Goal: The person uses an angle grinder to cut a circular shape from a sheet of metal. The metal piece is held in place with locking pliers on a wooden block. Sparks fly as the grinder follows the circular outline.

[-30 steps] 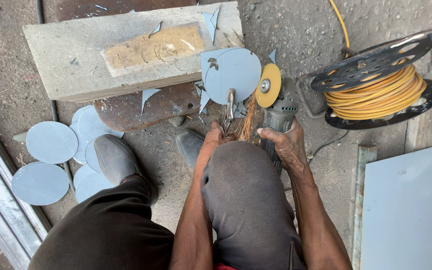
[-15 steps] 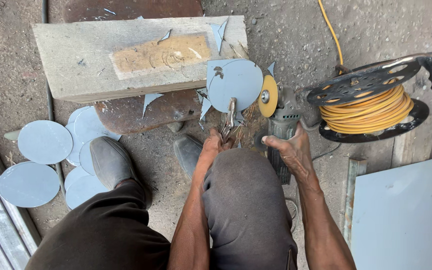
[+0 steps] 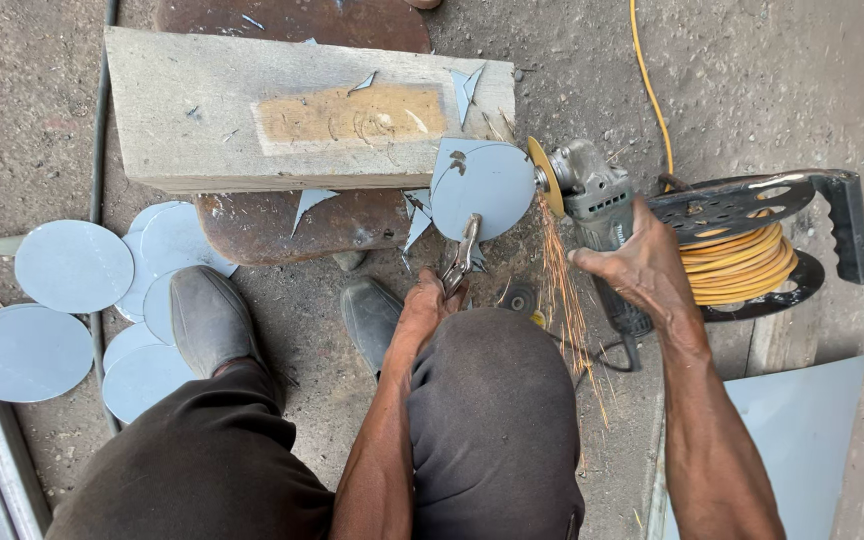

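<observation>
Left hand (image 3: pixel 430 305) grips locking pliers (image 3: pixel 460 258) clamped on a grey metal disc (image 3: pixel 482 185) at frame centre; right hand (image 3: pixel 642 270) clasps an angle grinder (image 3: pixel 592 200), its wheel throwing sparks at the disc's right edge.

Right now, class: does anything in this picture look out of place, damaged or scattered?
Yes. Sharp grey metal offcuts lie scattered on the concrete block and the ground beneath it. Sparks spray down from the angle grinder in the right hand, close to the knee. The left hand grips pliers holding the disc.
</observation>
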A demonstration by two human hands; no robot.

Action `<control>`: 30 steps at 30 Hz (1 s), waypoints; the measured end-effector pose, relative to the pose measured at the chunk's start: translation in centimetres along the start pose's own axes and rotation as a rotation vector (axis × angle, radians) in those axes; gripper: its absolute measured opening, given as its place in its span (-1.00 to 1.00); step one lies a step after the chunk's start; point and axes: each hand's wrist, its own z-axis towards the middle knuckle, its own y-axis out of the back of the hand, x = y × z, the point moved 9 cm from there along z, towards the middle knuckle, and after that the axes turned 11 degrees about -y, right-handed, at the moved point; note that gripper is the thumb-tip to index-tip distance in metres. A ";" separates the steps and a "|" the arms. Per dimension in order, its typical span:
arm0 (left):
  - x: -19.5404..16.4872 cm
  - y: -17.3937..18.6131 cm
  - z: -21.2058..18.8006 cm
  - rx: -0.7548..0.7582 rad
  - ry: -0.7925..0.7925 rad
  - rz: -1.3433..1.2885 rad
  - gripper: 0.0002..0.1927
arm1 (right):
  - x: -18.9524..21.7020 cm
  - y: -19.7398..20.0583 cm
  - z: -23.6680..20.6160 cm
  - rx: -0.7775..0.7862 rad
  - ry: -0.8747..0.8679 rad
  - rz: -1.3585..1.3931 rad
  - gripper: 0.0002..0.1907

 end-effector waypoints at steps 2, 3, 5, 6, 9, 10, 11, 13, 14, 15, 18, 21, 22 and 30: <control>-0.5 0.6 0.2 0.013 -0.070 0.389 -0.69 | 0.4 0.9 0.6 -0.047 -0.007 -0.135 -0.05; -0.9 0.8 0.3 0.018 -0.103 0.584 -0.72 | 0.6 1.2 0.8 -0.069 -0.011 -0.202 -0.05; -1.1 0.8 0.4 0.030 -0.142 0.680 -0.76 | 1.3 1.4 1.0 -0.067 0.016 -0.283 -0.13; -1.3 0.7 0.3 0.037 -0.161 0.727 -0.78 | 1.6 1.4 0.9 -0.066 0.028 -0.324 -0.17; -2.6 0.3 0.0 0.051 -0.309 0.902 -0.75 | 2.1 1.8 0.6 -0.079 0.036 -0.390 -0.25; -2.8 0.3 -0.1 0.045 -0.320 0.934 -0.71 | 2.1 1.7 0.5 -0.076 0.024 -0.399 -0.23; -3.0 0.3 -0.2 0.039 -0.335 0.966 -0.66 | 2.1 1.8 0.3 -0.075 0.014 -0.407 -0.22; -3.1 0.4 -0.2 0.022 -0.335 0.984 -0.64 | 2.1 1.9 0.1 -0.081 0.012 -0.398 -0.21; -3.1 0.5 -0.2 0.010 -0.319 0.971 -0.66 | 2.1 1.8 -0.1 -0.083 0.019 -0.381 -0.21; -3.0 0.6 -0.2 -0.003 -0.304 0.959 -0.68 | 2.2 1.6 -0.1 -0.087 0.029 -0.362 -0.22; -3.3 0.6 -0.4 -0.031 -0.331 1.021 -0.64 | 1.5 1.0 0.1 -0.071 -0.010 -0.297 -0.19; -2.8 0.8 -0.3 -0.021 -0.296 0.866 -0.71 | 0.9 0.7 0.2 -0.092 -0.010 -0.290 -0.25; -2.4 1.1 -0.2 -0.032 -0.248 0.805 -0.70 | 0.6 0.6 0.3 -0.087 -0.024 -0.269 -0.23; -4.2 -0.8 -0.3 0.058 -0.492 1.032 -0.68 | -0.1 -1.3 -2.6 -0.064 0.126 0.077 -0.13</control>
